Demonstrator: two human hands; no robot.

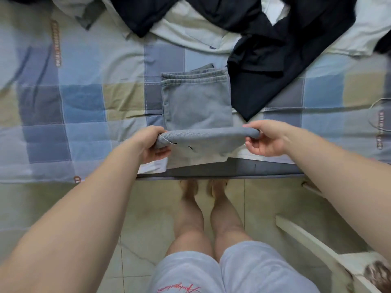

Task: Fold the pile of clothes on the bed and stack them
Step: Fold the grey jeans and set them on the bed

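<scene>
- The grey sweat shorts [197, 104] lie on the checked bedsheet [84, 102] at the near edge of the bed, waistband end away from the person, elastic band showing in stacked ridges.
- The near end of the shorts is lifted off the sheet in a rolled fold that spans from one hand to the other.
- The left hand [151, 144] is closed on the left end of that fold, thumb on top, fingers curled under the cloth.
- The right hand [264, 137] pinches the right end between thumb and fingers, the remaining fingers loosely curled below.
- Part of the shorts hangs over the mattress edge [232, 169], below the lifted fold.
- A dark navy garment [270, 81] sprawls just right of the shorts; one corner reaches down close to the right hand, and its edge touches or overlaps the waistband's right side.
- Behind it, at the far side of the bed, more unfolded clothing is heaped: a pale white-green garment [190, 32] with a second dark navy piece [148, 13] lying over it.
- A grey-collared light item [84, 11] sits at the far left of the heap.
- A thin white cable [374, 106] loops on the sheet at the right edge, well apart from the shorts.
- The person stands on a tiled floor [137, 218] against the bed, wearing light shorts with red script.
- A white chair [317, 248] stands at the lower right, beside the right forearm.
</scene>
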